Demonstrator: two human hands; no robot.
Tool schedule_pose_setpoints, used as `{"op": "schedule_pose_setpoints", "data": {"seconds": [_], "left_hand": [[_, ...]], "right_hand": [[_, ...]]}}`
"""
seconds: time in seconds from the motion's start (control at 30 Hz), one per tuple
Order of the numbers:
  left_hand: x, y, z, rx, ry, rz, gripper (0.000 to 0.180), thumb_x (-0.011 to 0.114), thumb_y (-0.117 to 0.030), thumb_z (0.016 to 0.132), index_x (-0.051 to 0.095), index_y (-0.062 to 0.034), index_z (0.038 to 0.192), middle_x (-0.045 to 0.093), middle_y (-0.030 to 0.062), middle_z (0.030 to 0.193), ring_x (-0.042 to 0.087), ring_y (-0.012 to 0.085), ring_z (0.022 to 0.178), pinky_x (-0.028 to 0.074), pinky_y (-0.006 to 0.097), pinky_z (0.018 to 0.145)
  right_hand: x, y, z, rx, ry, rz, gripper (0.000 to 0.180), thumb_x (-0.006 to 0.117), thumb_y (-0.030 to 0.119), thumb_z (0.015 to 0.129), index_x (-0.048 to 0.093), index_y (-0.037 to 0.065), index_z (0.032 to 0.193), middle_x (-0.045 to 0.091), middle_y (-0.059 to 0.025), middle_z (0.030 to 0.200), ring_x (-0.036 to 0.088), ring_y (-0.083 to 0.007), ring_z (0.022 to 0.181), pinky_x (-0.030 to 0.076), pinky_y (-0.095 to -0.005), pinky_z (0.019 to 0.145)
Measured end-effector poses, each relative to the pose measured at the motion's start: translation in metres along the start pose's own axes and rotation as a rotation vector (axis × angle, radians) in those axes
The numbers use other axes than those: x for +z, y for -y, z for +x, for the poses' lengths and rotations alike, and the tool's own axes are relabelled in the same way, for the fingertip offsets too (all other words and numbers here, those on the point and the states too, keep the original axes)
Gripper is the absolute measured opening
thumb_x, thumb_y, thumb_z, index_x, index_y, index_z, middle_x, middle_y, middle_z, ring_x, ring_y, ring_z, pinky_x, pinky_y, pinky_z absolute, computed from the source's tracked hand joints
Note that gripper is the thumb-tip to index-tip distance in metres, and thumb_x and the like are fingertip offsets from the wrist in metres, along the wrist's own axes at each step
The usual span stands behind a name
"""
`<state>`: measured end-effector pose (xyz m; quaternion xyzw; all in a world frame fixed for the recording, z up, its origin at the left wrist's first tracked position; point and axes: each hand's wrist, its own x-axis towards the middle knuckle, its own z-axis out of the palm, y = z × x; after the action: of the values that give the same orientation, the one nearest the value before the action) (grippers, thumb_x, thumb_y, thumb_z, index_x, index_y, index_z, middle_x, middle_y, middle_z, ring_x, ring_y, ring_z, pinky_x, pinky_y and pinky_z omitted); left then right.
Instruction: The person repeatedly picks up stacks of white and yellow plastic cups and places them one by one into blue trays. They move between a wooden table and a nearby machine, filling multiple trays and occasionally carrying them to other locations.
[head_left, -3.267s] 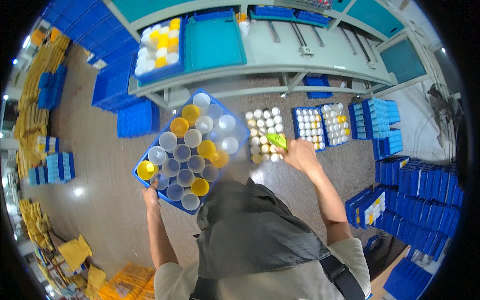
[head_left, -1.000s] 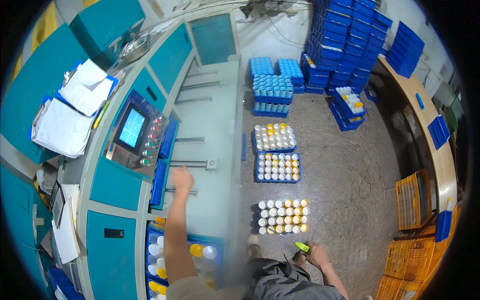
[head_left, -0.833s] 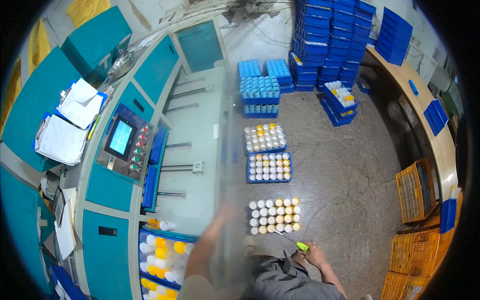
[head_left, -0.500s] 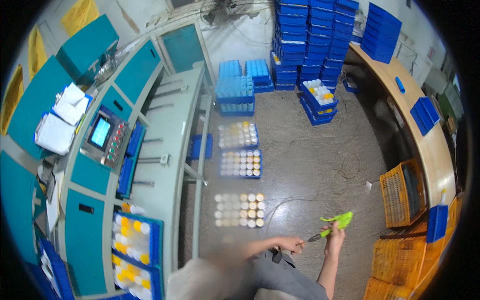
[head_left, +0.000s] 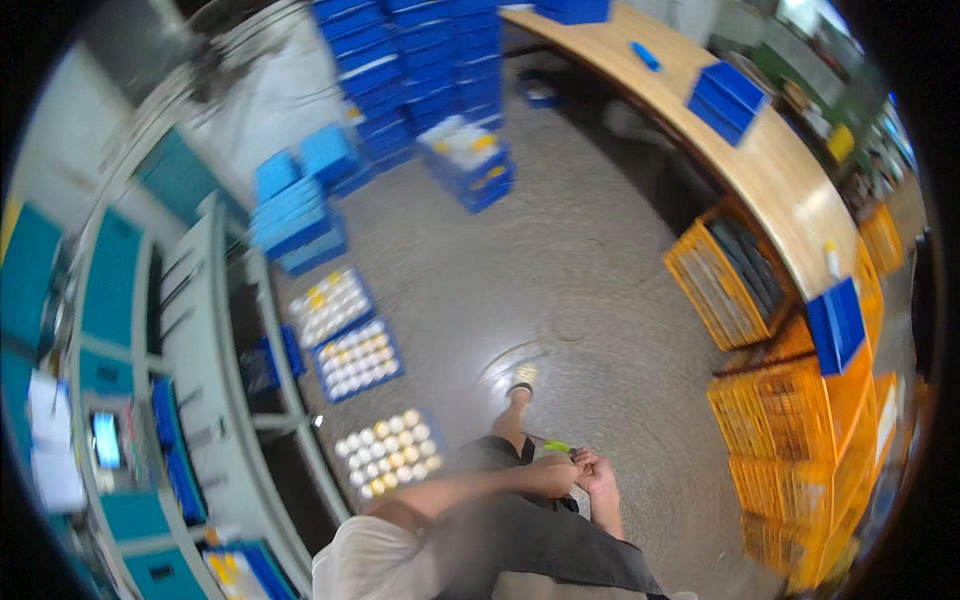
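Note:
My two hands meet in front of my waist, at the lower middle. My right hand (head_left: pixel 599 474) is closed on a lime-green-handled tool (head_left: pixel 557 446), whose green part sticks out past the fingers to the left. Its dark metal part is mostly hidden by the hands. My left hand (head_left: pixel 553 477) is closed right against the right one; whatever its fingers hold is too blurred and covered to make out. Left of my hands, on the floor, lies a block of white- and yellow-topped pieces (head_left: pixel 391 452), partly behind my left arm.
Two blue trays of similar pieces (head_left: pixel 358 362) lie farther left, beside the machine's pale frame (head_left: pixel 215 340). Blue crates (head_left: pixel 385 75) are stacked at the back. At right stand a wooden bench (head_left: pixel 770 170) and orange crates (head_left: pixel 770 425). My foot (head_left: pixel 524 376) is ahead.
The view has swung right, so the trays and machine sit farther left. My hands have come together near my waist; before, the green-handled tool was held out in my right hand, apart from my body.

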<state>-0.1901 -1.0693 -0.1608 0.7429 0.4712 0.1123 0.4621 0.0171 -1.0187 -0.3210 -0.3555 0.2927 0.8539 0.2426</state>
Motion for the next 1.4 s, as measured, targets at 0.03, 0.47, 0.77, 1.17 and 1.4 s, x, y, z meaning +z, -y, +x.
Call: {"op": "schedule_pose_setpoints", "data": {"seconds": [0.03,0.47,0.77,1.17,1.4], "left_hand": [[-0.015,0.015,0.016,0.001,0.121,0.013,0.046,0.063,-0.015,0.084,0.054,0.0058,0.123,0.068,0.0249,0.097,0.067,0.0397,0.09,0.052,0.05,0.077],[-0.343,0.11,0.144,-0.31,-0.199,-0.118,0.026,0.067,-0.024,0.089,0.071,-0.0099,0.111,0.071,0.0144,0.098,0.067,0.0307,0.092,0.051,0.041,0.081],[-0.408,0.14,0.258,-0.304,-0.398,-0.297,0.034,0.076,-0.031,0.088,0.071,-0.0048,0.108,0.072,0.0129,0.09,0.068,0.0246,0.084,0.052,0.037,0.079],[-0.548,0.106,0.595,-0.386,-0.412,-0.81,0.051,0.049,-0.043,0.105,0.056,-0.0005,0.133,0.071,0.0135,0.103,0.065,0.0197,0.103,0.051,0.035,0.091],[-0.66,0.074,0.688,-0.089,-1.159,-1.235,0.03,0.053,-0.03,0.105,0.052,-0.0074,0.125,0.044,-0.0033,0.066,0.032,0.0051,0.045,0.025,0.022,0.036]], "right_hand": [[0.017,0.016,0.006,0.01,0.03,-0.006,0.012,0.05,0.001,0.092,0.056,-0.002,0.103,0.06,-0.0079,0.08,0.06,-0.0167,0.065,0.056,-0.031,0.063],[0.458,0.204,-0.07,-1.257,0.386,-0.403,0.045,0.062,0.008,0.095,0.052,0.011,0.138,0.051,0.0071,0.079,0.039,-0.0046,0.059,0.033,-0.0197,0.052],[0.652,0.395,-0.059,-1.497,0.419,-0.358,0.049,0.056,0.007,0.097,0.044,0.003,0.144,0.05,0.0036,0.069,0.039,-0.0042,0.057,0.032,-0.0169,0.046],[0.69,0.47,0.048,-0.949,0.254,-1.255,0.019,0.051,0.018,0.101,0.05,0.008,0.117,0.055,-0.0048,0.089,0.052,-0.0166,0.067,0.046,-0.033,0.061],[0.755,0.485,0.046,-1.04,0.57,-2.013,0.037,0.057,0.028,0.101,0.05,0.005,0.128,0.056,-0.0182,0.112,0.061,-0.0364,0.097,0.05,-0.0452,0.086]]}}
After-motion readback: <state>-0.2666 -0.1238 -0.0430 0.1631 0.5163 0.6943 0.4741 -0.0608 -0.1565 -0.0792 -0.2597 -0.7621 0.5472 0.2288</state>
